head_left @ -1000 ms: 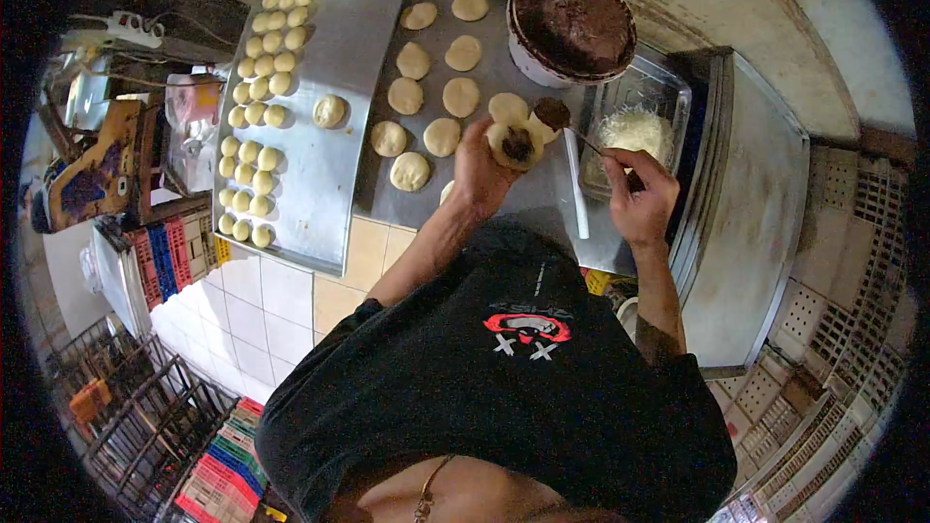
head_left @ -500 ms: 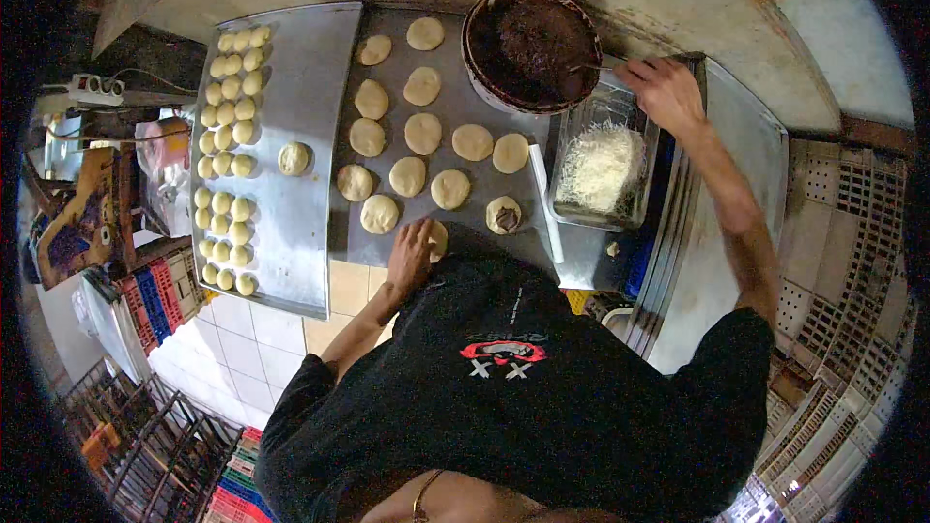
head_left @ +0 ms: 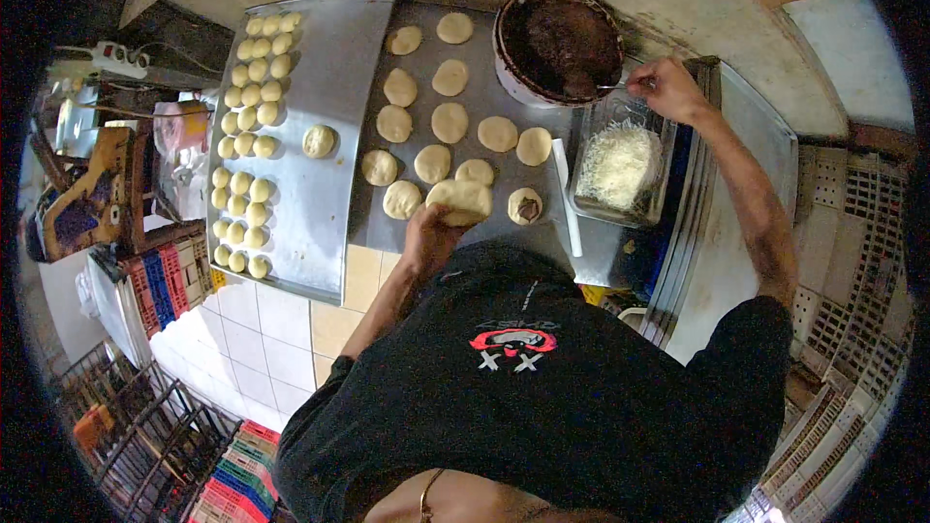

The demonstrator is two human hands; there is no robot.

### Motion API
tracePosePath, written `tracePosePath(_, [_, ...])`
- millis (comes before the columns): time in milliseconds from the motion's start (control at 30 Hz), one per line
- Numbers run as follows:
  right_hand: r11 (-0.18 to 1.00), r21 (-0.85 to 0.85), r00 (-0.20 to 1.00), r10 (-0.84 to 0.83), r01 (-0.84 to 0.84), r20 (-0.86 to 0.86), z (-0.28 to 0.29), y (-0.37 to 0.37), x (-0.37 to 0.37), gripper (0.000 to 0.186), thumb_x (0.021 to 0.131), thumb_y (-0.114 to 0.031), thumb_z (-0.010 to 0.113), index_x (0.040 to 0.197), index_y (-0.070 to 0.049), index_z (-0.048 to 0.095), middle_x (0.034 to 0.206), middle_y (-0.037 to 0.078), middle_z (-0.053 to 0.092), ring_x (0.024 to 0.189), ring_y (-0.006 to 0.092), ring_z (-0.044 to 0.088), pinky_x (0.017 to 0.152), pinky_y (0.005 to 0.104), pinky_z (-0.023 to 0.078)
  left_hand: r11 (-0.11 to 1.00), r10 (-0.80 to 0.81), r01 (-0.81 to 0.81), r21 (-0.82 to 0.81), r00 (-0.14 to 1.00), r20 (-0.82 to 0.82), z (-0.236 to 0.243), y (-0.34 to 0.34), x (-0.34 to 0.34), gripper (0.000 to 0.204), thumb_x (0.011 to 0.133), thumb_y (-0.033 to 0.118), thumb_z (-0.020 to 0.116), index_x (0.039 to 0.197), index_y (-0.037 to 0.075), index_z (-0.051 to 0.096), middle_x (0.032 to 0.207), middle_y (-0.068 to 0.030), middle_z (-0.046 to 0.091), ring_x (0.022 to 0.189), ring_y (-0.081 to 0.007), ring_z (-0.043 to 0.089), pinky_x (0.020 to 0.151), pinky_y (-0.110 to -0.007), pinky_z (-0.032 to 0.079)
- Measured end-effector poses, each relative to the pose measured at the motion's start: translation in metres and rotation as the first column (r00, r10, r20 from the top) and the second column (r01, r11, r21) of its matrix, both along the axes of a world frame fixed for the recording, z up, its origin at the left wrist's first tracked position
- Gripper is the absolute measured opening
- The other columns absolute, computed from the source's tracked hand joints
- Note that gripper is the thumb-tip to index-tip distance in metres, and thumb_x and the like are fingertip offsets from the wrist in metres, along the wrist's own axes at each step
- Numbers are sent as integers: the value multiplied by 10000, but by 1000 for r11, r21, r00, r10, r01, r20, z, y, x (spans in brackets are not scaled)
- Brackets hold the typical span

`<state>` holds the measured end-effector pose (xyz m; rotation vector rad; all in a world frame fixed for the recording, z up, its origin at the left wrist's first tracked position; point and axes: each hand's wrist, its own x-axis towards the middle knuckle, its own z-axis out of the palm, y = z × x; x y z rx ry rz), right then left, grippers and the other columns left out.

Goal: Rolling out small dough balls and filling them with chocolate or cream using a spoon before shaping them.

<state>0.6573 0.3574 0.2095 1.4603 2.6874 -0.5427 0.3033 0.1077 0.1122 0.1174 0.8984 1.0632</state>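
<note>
My left hand (head_left: 433,234) grips a flattened dough piece (head_left: 461,201) lifted off the dark metal sheet near its front edge. Several other flattened dough rounds (head_left: 449,123) lie on that sheet. One dough round (head_left: 524,205) to the right has a dab of dark brown filling on it. At the back right, my right hand (head_left: 670,89) pinches the thin metal handle of a utensil (head_left: 614,87), whose far end is hidden in the dark brown filling. That filling (head_left: 572,39) sits in a round bucket (head_left: 502,77).
A clear container of grated cheese (head_left: 618,169) stands below my right hand, beside a white rolling pin (head_left: 568,199). On the left, a metal tray (head_left: 325,223) holds rows of small dough balls (head_left: 257,95) and one larger dough round (head_left: 318,141). Stacked crates (head_left: 852,223) line the right side.
My left hand has picked up a dough piece from the front edge and raised it. My right hand stays at the bucket's rim with the utensil. The whole view has shifted slightly.
</note>
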Motion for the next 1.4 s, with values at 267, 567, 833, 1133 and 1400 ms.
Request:
tracePosePath(267, [885, 2, 619, -324, 466, -716, 20, -158, -47, 119, 826, -58, 723, 942, -45, 747, 863, 88, 717, 785, 147, 655, 714, 259, 510, 983, -38, -98, 155, 720, 693, 93, 46, 49, 507, 945, 315, 426, 1352, 13, 403, 1416, -171, 436, 1296, -325, 442, 1117, -479, 316])
tracePosePath(567, [684, 651, 823, 129, 330, -553, 39, -208, -82, 324, 652, 133, 696, 927, -30, 749, 794, 86, 621, 675, 220, 577, 602, 310, 463, 976, 0, -143, 166, 755, 655, 127, 33, 72, 480, 1001, 338, 331, 1344, 25, 452, 1374, -158, 498, 1274, -305, 465, 1106, -433, 336])
tracePosePath(833, [677, 668, 873, 76, 309, -481, 40, -210, -85, 291, 684, 13, 683, 928, -124, 764, 807, 35, 649, 631, 191, 613, 561, 305, 508, 916, 313, -393, 79, 824, 472, 107, 24, 53, 446, 1010, 272, 302, 1332, -12, 425, 1356, -151, 502, 1257, -284, 475, 1105, -401, 332])
tracePosePath(1133, [843, 529, 956, 69, 97, -286, 56, -209, -86, 192, 688, -40, 708, 866, -113, 720, 810, 25, 671, 640, 210, 643, 552, 326, 513, 938, 301, -347, 0, 812, 500, 84, 19, 26, 479, 1015, 288, 277, 1322, -41, 441, 1340, -193, 508, 1223, -311, 505, 1080, -420, 367])
tracePosePath(1400, [865, -471, 806, -400, 174, -436, 30, -196, -79, 74, 819, -72, 706, 852, -7, 694, 730, 4, 665, 654, 73, 568, 610, 234, 442, 933, 313, -323, 155, 946, 89, 77, 6, 54, 503, 1045, 324, 230, 1295, -45, 463, 1306, -164, 528, 1215, -267, 500, 1062, -378, 369])
